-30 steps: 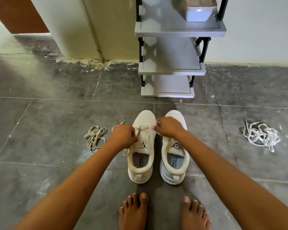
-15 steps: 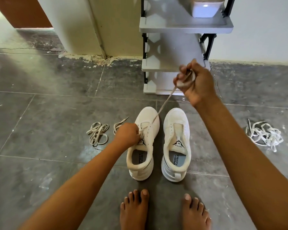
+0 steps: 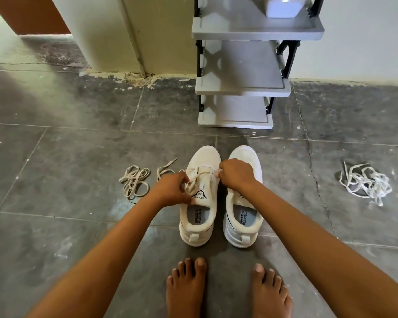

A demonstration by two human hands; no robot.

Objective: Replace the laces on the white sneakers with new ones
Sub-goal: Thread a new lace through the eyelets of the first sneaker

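Head view, arms outstretched, left hand [image 3: 172,189], right hand [image 3: 236,174], curled fingers [image 3: 224,166] pinching lace [image 3: 193,180]

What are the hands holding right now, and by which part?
Both pinch the cream flat lace of the left-hand white sneaker: left hand on the strands beside the tongue, right hand on the strand at the opposite eyelets.
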